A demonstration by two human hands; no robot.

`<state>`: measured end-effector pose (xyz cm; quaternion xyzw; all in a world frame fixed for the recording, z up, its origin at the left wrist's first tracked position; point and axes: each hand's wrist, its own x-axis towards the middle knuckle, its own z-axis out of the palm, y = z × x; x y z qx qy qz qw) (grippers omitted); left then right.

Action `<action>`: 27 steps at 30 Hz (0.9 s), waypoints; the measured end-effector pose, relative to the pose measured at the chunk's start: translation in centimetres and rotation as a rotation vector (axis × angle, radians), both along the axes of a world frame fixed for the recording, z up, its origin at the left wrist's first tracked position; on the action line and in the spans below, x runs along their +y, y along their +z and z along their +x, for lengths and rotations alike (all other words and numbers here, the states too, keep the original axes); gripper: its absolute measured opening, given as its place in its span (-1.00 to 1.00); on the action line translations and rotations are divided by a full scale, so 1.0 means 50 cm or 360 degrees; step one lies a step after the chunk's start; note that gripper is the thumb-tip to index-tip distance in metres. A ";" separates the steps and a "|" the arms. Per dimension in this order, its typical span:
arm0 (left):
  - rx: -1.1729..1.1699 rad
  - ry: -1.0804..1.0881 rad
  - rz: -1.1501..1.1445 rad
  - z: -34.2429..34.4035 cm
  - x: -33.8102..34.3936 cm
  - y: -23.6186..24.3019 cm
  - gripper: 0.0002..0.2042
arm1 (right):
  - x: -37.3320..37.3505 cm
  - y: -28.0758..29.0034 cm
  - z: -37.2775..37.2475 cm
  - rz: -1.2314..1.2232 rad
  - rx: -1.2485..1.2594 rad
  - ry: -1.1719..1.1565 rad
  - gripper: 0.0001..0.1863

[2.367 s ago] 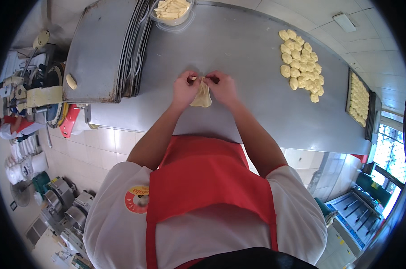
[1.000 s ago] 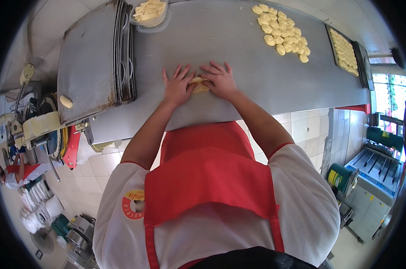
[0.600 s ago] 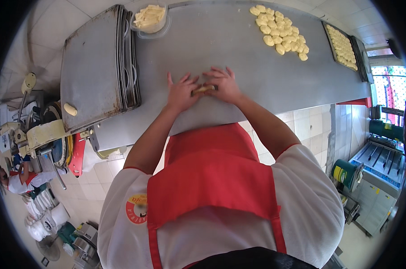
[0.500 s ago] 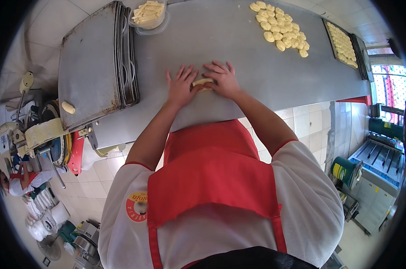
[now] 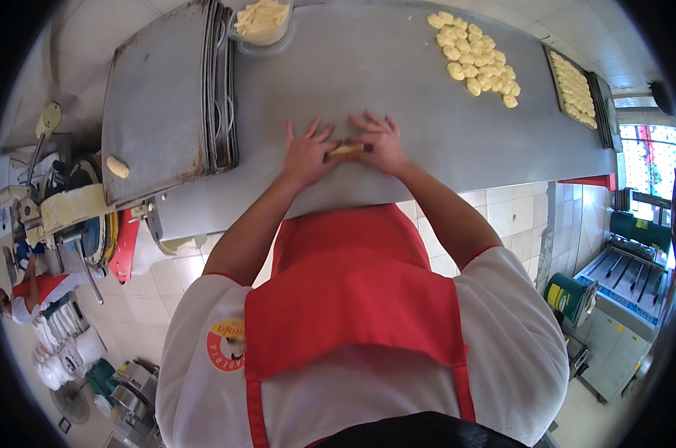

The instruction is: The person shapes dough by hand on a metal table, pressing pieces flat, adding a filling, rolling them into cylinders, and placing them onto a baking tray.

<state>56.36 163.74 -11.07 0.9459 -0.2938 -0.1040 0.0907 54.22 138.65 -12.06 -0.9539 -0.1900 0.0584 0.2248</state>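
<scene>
A small pale-yellow dough roll (image 5: 347,149) lies crosswise on the grey metal table between my hands. My left hand (image 5: 308,154) grips its left end with thumb and index finger, the other fingers spread. At the right end, my right hand (image 5: 386,146) holds it likewise, with its fingers fanned away from me. The ends of the roll are partly hidden under my fingers. A single shaped dough piece (image 5: 117,166) rests on the top one of the stacked baking trays (image 5: 162,97) at the left.
A clear plastic tub (image 5: 262,36) of pale strips stands at the back left, beside the trays. Many dough balls (image 5: 478,58) are grouped at the back right. Farther right, a tray of dough pieces (image 5: 574,88) sits near the table's end. Machinery (image 5: 65,205) stands at the left.
The dough, earlier seen as a strip over a flap, now shows as one narrow roll. My hands have moved slightly apart along it. The whole view has shifted a little.
</scene>
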 end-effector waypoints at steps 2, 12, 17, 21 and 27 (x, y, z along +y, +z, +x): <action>-0.0166 0.0059 -0.0145 0.016 -0.004 -0.022 -0.40 | 0.016 -0.004 0.017 0.0024 -0.0171 -0.0066 -0.50; -0.0168 0.0062 -0.0169 -0.005 0.005 -0.019 -0.43 | 0.013 -0.004 0.016 0.0008 -0.0080 -0.0085 -0.43; -0.0255 0.0095 -0.0197 -0.036 0.016 -0.037 -0.46 | 0.008 0.000 -0.019 -0.0103 -0.0015 0.0029 -0.43; -0.0095 0.0080 -0.0233 -0.041 0.012 -0.015 -0.45 | 0.007 0.009 -0.006 -0.0055 -0.0049 -0.0015 -0.43; -0.0296 0.0290 -0.0463 -0.091 0.008 -0.032 -0.40 | 0.012 0.002 -0.063 0.0024 -0.0187 -0.0049 -0.40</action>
